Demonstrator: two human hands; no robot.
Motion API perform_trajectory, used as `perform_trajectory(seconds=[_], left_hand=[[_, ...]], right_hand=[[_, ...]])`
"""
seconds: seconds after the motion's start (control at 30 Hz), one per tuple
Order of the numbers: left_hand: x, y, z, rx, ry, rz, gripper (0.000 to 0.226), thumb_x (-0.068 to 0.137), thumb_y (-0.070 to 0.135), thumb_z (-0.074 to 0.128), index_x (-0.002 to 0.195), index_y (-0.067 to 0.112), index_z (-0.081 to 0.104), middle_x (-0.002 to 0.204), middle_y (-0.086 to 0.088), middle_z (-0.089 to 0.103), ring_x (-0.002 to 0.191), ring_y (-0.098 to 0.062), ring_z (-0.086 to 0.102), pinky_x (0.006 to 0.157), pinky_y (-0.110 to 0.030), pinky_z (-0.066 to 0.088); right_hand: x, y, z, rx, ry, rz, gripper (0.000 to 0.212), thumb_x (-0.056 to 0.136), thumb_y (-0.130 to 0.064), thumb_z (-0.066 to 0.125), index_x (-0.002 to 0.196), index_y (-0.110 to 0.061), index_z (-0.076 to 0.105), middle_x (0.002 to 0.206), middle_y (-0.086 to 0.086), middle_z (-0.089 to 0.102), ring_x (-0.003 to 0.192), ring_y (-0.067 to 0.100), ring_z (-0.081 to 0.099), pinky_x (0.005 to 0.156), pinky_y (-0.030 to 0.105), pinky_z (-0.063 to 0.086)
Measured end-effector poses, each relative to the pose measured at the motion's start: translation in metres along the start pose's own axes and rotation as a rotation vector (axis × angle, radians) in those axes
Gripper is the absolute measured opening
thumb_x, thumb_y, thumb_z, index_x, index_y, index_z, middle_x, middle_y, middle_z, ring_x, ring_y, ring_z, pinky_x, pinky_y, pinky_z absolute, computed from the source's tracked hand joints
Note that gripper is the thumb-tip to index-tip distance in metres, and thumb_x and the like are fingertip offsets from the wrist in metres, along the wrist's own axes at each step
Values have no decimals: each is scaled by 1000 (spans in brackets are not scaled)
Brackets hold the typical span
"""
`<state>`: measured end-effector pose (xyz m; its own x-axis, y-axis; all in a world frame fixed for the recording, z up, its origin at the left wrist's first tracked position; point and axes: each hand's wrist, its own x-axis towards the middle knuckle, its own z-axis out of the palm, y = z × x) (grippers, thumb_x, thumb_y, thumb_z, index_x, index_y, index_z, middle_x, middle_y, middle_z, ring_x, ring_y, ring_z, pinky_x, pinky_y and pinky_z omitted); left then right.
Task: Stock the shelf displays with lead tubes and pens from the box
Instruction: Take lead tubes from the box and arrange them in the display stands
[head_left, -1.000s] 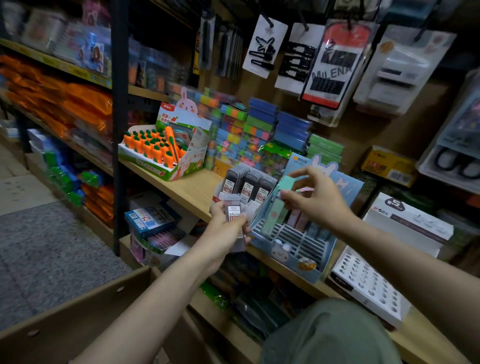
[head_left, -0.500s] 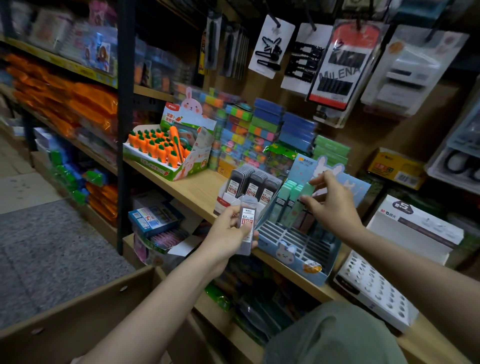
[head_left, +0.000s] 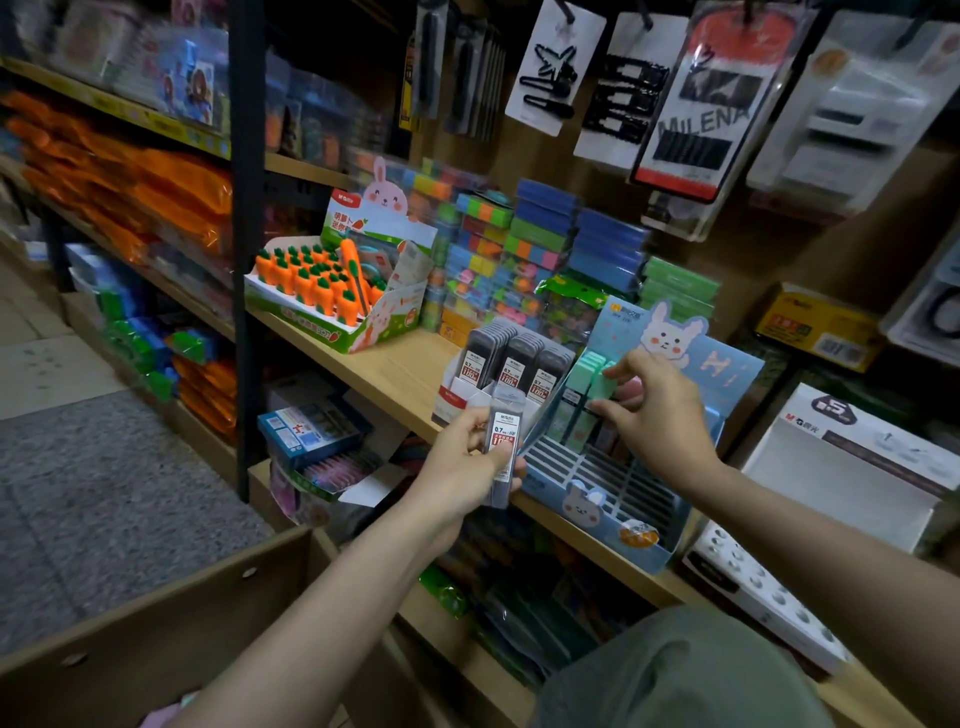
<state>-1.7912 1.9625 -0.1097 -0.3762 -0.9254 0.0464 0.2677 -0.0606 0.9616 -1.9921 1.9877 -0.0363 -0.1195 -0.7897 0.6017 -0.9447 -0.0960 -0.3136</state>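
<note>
My left hand (head_left: 470, 457) grips a small stack of grey 0.7 lead tubes (head_left: 503, 441) in front of the shelf edge, just below the red-and-white lead tube display (head_left: 511, 371). My right hand (head_left: 655, 415) pinches a mint green case (head_left: 602, 382) at the back row of the blue bunny display box (head_left: 597, 512) beside it

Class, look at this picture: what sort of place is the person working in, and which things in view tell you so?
Most likely a stationery shop. Wooden shelves carry retail display boxes of carrot-shaped pens and lead tubes, and carded hair clips hang above.
</note>
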Motion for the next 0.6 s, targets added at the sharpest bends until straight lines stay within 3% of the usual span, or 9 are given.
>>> perform_trajectory(seconds=[0.13,0.33,0.4,0.5,0.6], left_hand=[[-1,-1,0,23,3,-2,29,97,3,52,120,21,57,110,-2,67,93,-15,71,78,-35,60],[-5,2,2,62,-3,50,26,96,4,55,119,18,58,106,2,72,87,-10,72,65,-15,53],[-6,2,3,84,-8,77,27,96,4,56,121,14,59,107,0,72,91,-12,72,70,-18,54],[-7,3,5,108,-22,104,29,95,6,57,123,15,59,110,2,72,101,-14,69,87,-32,55],[-9,4,9,112,-52,127,28,95,6,58,121,17,60,109,3,73,104,-14,68,93,-39,54]], right_hand=[[-1,-2,4,0,21,2,31,77,-18,81,93,-25,56,97,-6,50,76,11,59,74,31,55],[-7,-5,-6,47,44,41,35,86,-28,72,118,-20,58,107,-4,47,90,10,51,76,24,43],[-9,-12,-13,146,28,74,33,90,-28,68,121,-22,58,105,-2,56,85,13,57,73,24,46],[-14,-30,-19,305,-131,116,23,91,-29,66,113,-23,61,95,-5,65,76,13,67,64,22,55],[-17,-48,-18,468,-275,144,32,88,-27,69,117,-20,59,94,-1,67,79,19,71,67,29,60]])
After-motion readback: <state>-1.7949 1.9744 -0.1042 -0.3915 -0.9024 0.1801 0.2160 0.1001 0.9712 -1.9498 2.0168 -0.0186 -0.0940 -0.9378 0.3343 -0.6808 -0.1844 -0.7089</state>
